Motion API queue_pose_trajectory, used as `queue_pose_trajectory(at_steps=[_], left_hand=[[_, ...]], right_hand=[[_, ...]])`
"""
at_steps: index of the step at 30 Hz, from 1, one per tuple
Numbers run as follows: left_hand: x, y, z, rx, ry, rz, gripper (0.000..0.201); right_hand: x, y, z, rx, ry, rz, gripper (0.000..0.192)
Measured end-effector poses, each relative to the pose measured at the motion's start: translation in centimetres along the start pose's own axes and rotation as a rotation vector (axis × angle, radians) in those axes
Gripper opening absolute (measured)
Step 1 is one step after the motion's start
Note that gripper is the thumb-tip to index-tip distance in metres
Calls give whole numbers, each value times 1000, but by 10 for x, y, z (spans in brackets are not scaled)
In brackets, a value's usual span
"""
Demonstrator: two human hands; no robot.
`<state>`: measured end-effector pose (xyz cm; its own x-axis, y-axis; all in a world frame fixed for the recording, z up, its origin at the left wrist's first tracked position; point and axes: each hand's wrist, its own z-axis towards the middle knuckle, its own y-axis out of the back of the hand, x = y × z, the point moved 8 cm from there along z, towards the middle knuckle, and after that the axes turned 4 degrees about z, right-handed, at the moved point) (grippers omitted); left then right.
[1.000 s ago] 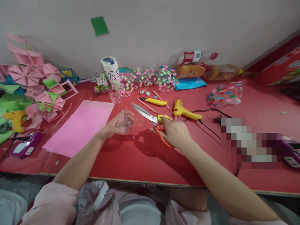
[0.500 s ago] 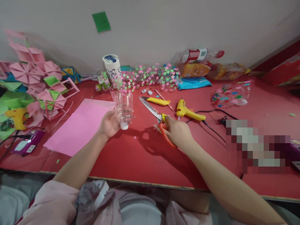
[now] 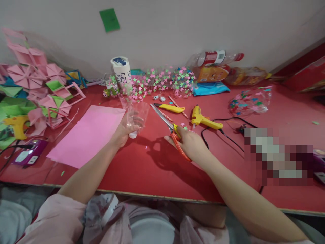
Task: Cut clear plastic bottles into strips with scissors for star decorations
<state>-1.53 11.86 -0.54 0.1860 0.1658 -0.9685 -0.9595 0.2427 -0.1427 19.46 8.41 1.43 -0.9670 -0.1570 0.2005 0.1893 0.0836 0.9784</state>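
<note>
Wrapped round a clear plastic bottle piece is my left hand; the white cap points down toward me and the wide end faces the wall. My right hand grips scissors with orange and yellow handles, its fingers at the loops. The metal blades point up and left, apart from the bottle piece. Pink paper sheets lie left of my left hand. Beyond the scissors is a yellow utility knife, and a yellow glue gun rests to the right.
Bags of pink and green stars lie along the wall beside a white canister. Folded paper shapes pile up at the left, near a purple power strip. A cable crosses the right side. Bottles lie at the back.
My left hand has turned the bottle piece, so its wide end tilts more to the right and my thumb now crosses its front. The scissors have barely moved in my right hand.
</note>
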Motion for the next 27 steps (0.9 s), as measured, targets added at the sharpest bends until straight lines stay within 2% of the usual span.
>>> queue_pose_trajectory(at_steps=[6, 9, 15, 22, 27], left_hand=[[-10, 4, -5, -127, -197, 364, 64], [-17, 1, -9, -155, -309, 505, 68], [-23, -2, -14, -174, -431, 599, 67], [-28, -5, -19, -159, -555, 789, 71], [-31, -8, -21, -149, -614, 785, 72]], right_hand=[[3, 0, -2, 20, 15, -48, 53], [1, 0, -1, 2, 4, -90, 56], [2, 3, -2, -70, 32, -123, 62], [3, 0, -1, -60, 44, -129, 61], [3, -1, -1, -43, 41, -165, 60]])
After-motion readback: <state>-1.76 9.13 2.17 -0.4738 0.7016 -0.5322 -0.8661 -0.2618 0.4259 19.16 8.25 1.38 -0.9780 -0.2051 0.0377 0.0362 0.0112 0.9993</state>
